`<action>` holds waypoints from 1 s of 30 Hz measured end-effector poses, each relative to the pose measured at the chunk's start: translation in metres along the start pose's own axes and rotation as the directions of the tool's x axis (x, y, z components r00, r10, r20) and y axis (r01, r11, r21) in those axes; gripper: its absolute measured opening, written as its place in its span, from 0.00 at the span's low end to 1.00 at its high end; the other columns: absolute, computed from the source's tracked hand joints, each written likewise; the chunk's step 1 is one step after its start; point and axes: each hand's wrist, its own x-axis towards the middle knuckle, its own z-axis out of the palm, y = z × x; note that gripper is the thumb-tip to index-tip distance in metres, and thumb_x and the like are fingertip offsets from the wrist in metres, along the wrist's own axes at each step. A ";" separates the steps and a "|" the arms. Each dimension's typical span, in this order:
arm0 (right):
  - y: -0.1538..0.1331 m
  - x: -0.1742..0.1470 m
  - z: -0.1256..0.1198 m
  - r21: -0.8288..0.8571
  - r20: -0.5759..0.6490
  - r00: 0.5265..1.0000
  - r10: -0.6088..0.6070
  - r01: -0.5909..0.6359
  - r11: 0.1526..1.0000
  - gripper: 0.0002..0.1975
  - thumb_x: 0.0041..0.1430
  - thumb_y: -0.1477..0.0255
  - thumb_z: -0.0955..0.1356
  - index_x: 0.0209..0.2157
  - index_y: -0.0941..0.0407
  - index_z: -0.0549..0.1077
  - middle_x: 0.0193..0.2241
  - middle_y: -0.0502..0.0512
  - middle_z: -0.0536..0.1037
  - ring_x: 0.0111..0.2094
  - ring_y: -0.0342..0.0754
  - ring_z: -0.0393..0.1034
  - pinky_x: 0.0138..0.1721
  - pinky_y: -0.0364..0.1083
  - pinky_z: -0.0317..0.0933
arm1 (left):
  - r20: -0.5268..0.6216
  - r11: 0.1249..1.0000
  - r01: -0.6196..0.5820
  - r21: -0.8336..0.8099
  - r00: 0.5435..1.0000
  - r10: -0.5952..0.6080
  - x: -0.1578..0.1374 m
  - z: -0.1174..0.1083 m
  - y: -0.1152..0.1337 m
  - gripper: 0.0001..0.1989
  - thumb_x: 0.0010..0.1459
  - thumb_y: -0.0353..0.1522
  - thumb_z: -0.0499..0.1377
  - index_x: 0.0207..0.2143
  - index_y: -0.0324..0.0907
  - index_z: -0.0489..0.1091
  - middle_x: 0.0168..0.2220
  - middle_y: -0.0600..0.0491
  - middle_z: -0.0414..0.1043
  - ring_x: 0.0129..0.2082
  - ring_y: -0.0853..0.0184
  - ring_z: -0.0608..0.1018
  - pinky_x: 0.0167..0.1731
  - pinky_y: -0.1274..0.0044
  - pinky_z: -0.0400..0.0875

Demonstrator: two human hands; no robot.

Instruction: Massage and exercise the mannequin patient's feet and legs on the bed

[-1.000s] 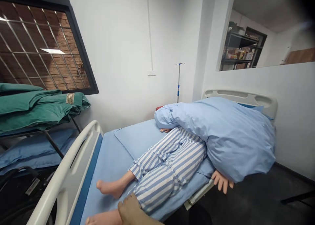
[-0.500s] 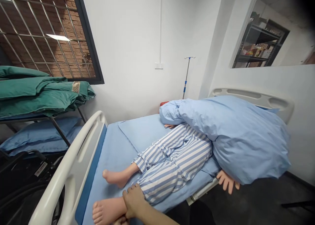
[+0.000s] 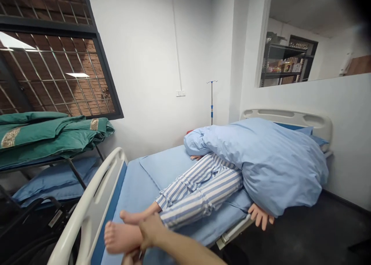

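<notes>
A mannequin with smooth, doll-like feet lies on the bed in blue-and-white striped trousers (image 3: 199, 195). My right hand (image 3: 152, 230) wraps over the ankle of its near leg, just below the trouser cuff. My left hand (image 3: 131, 258) shows at the bottom edge, its fingers closed under the heel of the same foot; part of it is hidden. The near foot (image 3: 123, 237) is raised and overlaps the far foot (image 3: 130, 217) in view. A bunched light-blue quilt (image 3: 269, 157) covers the upper body, with one mannequin hand (image 3: 261, 215) sticking out over the bed's side.
The cream footboard (image 3: 87, 203) rises close left of the feet. A headboard (image 3: 315, 122) stands at the far end, with a drip stand (image 3: 211, 102) behind the bed. Folded green bedding (image 3: 58, 133) lies on a rack at left, above a dark wheelchair (image 3: 37, 230).
The near leg has been lifted in my hands, its foot higher against the far foot. My left hand shows more under the heel. The camera view has tilted upward.
</notes>
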 end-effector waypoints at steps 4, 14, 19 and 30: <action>0.026 -0.025 -0.076 0.045 -0.072 0.981 0.178 -0.175 0.983 0.33 0.31 0.53 0.69 0.41 0.56 0.66 0.34 0.60 0.75 0.32 0.57 0.71 0.29 0.50 0.63 | -0.083 0.966 0.096 -0.242 0.989 -0.119 0.003 0.021 0.030 0.11 0.26 0.23 0.53 0.19 0.42 0.61 0.19 0.60 0.64 0.21 0.70 0.68 0.22 0.77 0.67; 0.086 -0.113 -0.283 0.415 -0.448 0.888 0.105 0.103 0.904 0.21 0.36 0.65 0.70 0.35 0.61 0.72 0.28 0.48 0.72 0.31 0.44 0.67 0.27 0.37 0.59 | 0.266 0.933 -0.317 -0.167 0.897 0.353 -0.032 0.199 0.199 0.17 0.37 0.28 0.53 0.35 0.42 0.61 0.26 0.59 0.61 0.24 0.73 0.66 0.23 0.80 0.62; 0.103 -0.146 -0.329 0.475 -0.544 0.817 0.193 0.110 0.873 0.20 0.36 0.69 0.71 0.33 0.65 0.72 0.28 0.50 0.72 0.30 0.43 0.67 0.28 0.38 0.60 | 0.348 0.928 -0.353 -0.115 0.861 0.371 -0.038 0.252 0.227 0.19 0.38 0.30 0.53 0.37 0.43 0.58 0.27 0.57 0.61 0.24 0.72 0.67 0.22 0.80 0.62; 0.087 -0.094 -0.289 0.365 -0.520 0.839 0.162 0.046 0.930 0.22 0.34 0.65 0.70 0.35 0.59 0.71 0.28 0.46 0.73 0.30 0.44 0.66 0.27 0.39 0.58 | 0.313 0.948 -0.308 -0.082 0.895 0.317 0.002 0.200 0.204 0.18 0.37 0.29 0.52 0.35 0.42 0.60 0.23 0.59 0.60 0.22 0.72 0.66 0.21 0.79 0.62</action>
